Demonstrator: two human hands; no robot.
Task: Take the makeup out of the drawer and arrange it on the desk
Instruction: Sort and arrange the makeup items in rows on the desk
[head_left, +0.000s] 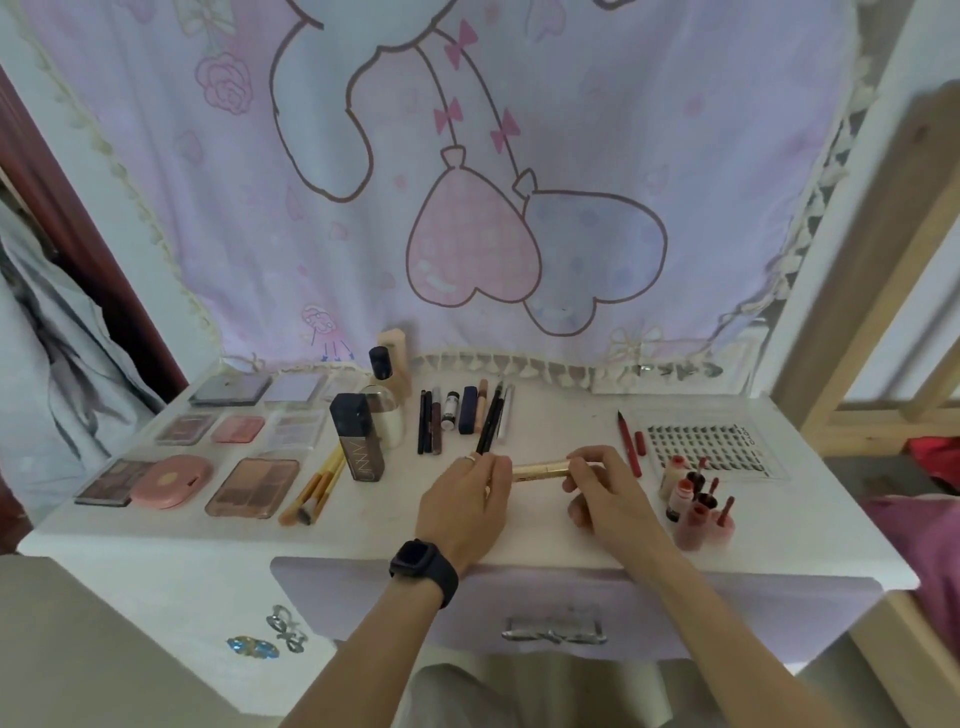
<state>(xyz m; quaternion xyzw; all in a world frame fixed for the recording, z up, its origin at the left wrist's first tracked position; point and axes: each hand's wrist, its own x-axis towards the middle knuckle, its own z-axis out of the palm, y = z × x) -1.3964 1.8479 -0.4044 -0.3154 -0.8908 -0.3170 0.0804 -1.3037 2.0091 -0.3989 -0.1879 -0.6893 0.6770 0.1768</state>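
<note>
Fingertips (500, 468) of left hand (462, 506) and right hand (605, 491) pinch opposite ends of a gold tube (540, 469) held level over the desk (363, 532); just beyond them, pencils (439, 418) lie in a row; palettes (252, 487) left, lip tints (698, 501) right; drawer (519, 592) beneath the wrists, contents hidden; arranging appears nearly done, this tube yet unplaced.

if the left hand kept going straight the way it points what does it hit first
Probably the black pencil lying just beyond the left hand, whose grip is on the gold tube; its near end may touch the hand, depth unclear.
</note>
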